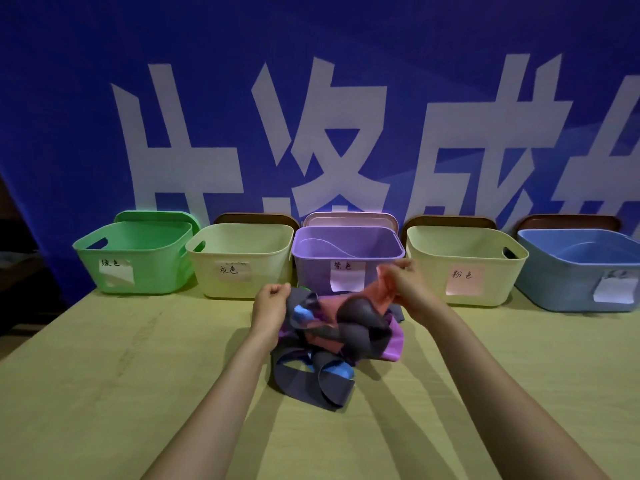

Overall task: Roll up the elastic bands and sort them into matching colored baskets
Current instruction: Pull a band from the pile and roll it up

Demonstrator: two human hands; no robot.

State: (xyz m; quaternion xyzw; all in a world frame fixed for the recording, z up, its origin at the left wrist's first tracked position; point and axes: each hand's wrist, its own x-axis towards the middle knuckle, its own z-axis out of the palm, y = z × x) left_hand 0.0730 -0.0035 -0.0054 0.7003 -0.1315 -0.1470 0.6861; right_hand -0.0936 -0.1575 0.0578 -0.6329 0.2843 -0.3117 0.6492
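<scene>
Two bare forearms reach from the near edge of the desk (104, 393) to its middle, where a tangled pile of bands (329, 341) lies: grey, purple, pink and blue. The left hand (272, 301) is clenched at the pile's left side, against a grey band (301, 301); whether it grips it I cannot tell. The right hand (410, 289) pinches a pink band (375, 292), lifted above the pile's far right. Along the far edge five labelled baskets stand in a row: green (138, 271), cream (270, 271), purple (311, 268), cream (433, 271), blue (561, 282). Lids (156, 216) lean behind them against a blue banner (346, 46).
</scene>
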